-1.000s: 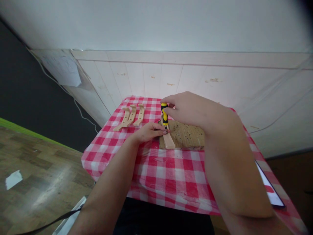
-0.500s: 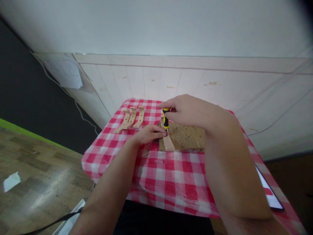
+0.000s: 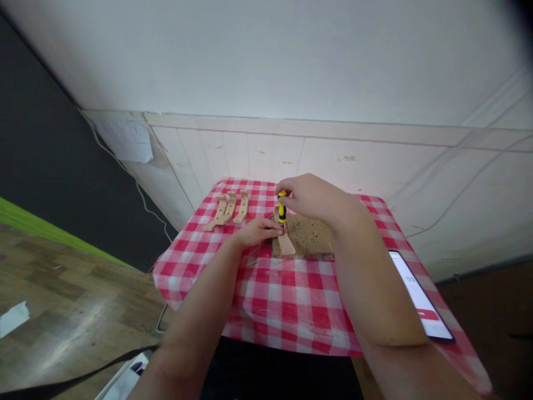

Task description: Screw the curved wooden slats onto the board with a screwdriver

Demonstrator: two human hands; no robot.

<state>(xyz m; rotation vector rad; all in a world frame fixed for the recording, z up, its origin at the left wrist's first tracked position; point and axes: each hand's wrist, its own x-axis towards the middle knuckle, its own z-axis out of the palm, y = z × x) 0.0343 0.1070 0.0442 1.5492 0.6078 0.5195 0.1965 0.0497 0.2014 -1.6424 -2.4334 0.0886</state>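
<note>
Topping checked tablecloth [image 3: 287, 311] near wall [image 3: 291, 66]: 1 board [image 3: 314, 236]

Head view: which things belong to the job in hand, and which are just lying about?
In the job:
- screwdriver, in the right hand
- wooden piece, under its tip, left hand alongside
- dark-spotted board, beneath that piece
- three similar pieces, unheld; probably

Lying about:
- phone, right side of table
- white scrap, on the floor

Three hooks [image 3: 229, 211] are lying left of one board [image 3: 310, 236], one more hook [image 3: 286, 245] on it, one screwdriver [image 3: 282, 212] above it, one phone [image 3: 421, 297] to its right.
</note>
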